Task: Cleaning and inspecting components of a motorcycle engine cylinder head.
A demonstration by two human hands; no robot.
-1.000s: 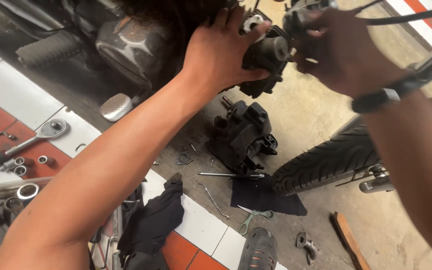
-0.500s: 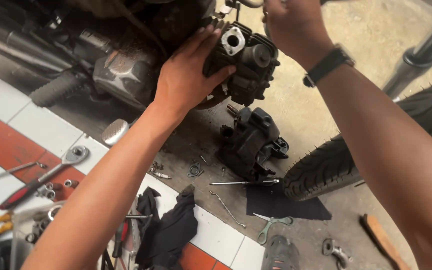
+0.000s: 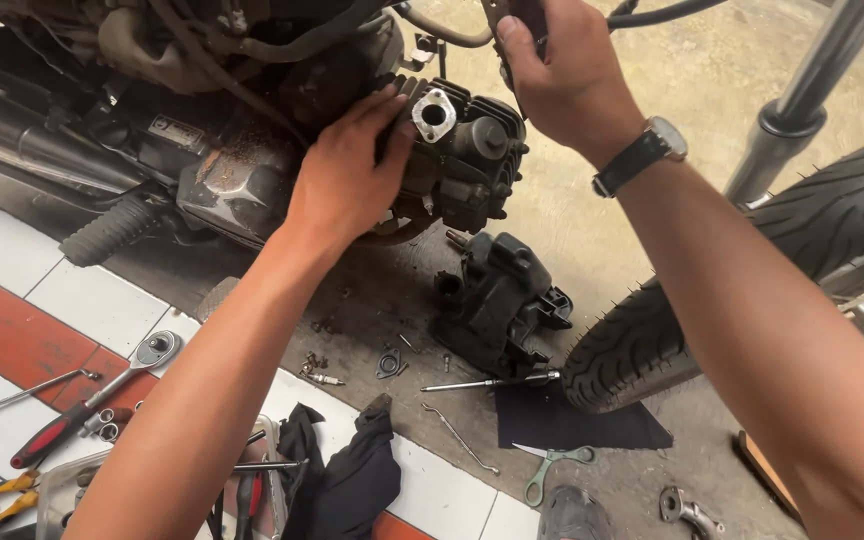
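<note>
Cylinder head (image 3: pixel 457 150), finned and dark, sits mounted on the motorcycle engine (image 3: pixel 222 180) above the floor (image 3: pixel 652 80). Nearest lie a rag (image 3: pixel 352 475) and ratchet (image 3: pixel 92 395), then a loose black part (image 3: pixel 497 300). Left hand (image 3: pixel 347 180) presses flat on the fins, seemingly steadying; right hand (image 3: pixel 562 75) pinches something above, unclear what. Open floor lies beyond; tyre (image 3: pixel 752 280) crowds the right.
</note>
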